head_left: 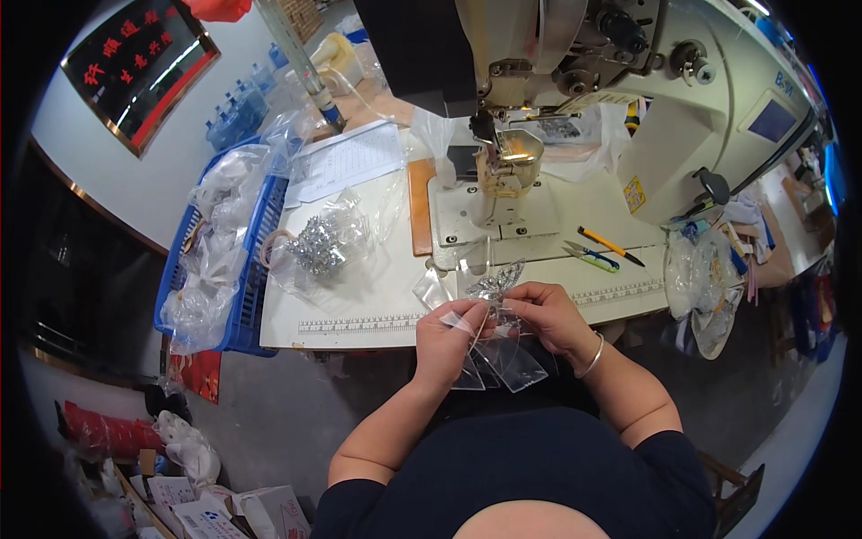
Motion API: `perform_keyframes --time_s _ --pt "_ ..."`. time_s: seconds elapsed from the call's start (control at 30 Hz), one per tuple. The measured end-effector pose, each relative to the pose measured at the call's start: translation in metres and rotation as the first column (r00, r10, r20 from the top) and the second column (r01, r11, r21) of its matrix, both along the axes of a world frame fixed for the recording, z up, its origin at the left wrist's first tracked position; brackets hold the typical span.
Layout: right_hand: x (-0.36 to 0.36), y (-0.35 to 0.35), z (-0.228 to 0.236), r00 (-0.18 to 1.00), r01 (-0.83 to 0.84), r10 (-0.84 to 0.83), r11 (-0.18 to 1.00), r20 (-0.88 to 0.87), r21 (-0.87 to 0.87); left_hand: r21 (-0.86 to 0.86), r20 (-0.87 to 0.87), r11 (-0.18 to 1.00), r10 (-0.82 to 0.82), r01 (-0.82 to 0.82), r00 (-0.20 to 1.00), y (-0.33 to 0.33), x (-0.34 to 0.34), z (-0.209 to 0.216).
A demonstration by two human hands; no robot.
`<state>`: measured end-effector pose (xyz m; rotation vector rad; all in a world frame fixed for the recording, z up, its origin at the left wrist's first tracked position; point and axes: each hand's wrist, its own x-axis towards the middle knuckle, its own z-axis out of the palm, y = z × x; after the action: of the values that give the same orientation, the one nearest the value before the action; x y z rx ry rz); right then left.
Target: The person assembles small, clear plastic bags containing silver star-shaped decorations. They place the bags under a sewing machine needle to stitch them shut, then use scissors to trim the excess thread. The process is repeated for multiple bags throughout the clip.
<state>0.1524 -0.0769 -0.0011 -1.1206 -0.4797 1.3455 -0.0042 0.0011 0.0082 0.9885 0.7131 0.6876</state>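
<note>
At the near edge of the sewing machine table, both my hands work on a bow-shaped piece of clear plastic (518,366). A silver, sparkling ornament (494,282) sits at its top, with clear flaps spreading above and below. My left hand (446,340) pinches the piece from the left, and a thin pale strand runs by its fingers. From the right, my right hand (554,318) has thumb and fingers closed on it just under the ornament. Fingers partly hide the piece's middle. Directly beyond stands the sewing machine (709,117), its needle area above the bed.
A plastic bag of silver ornaments (319,247) lies left on the table. Beside it stands a blue basket (254,287) of clear bags. Small thread snips (593,258) and a yellow pen (611,245) lie right. Written sheets (350,160) lie behind; cartons (211,519) are on the floor.
</note>
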Motion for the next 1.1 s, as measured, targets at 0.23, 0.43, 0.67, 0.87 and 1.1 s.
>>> perform_keyframes --time_s 0.23,0.43,0.67,0.87,1.1 --pt "0.000 0.001 -0.016 0.979 -0.136 0.132 0.991 -0.156 -0.016 -0.235 -0.094 0.972 -0.003 -0.019 0.996 0.007 -0.006 -0.008" --pt "-0.006 0.002 -0.010 0.978 -0.116 0.113 0.993 -0.176 -0.005 -0.004 -0.116 0.999 0.041 -0.042 0.992 0.000 -0.011 -0.008" --pt "-0.008 0.000 -0.010 0.979 -0.115 0.113 0.993 -0.167 -0.005 0.073 -0.103 0.995 0.072 -0.065 0.992 -0.005 -0.011 -0.010" --pt "-0.009 0.000 -0.015 0.981 -0.113 0.119 0.993 -0.153 0.046 0.099 -0.123 0.993 0.079 -0.067 0.989 -0.006 -0.011 -0.008" --pt "-0.009 0.001 -0.016 0.985 -0.109 0.115 0.993 -0.129 0.052 0.106 -0.124 0.992 0.075 -0.062 0.989 -0.004 -0.010 -0.010"
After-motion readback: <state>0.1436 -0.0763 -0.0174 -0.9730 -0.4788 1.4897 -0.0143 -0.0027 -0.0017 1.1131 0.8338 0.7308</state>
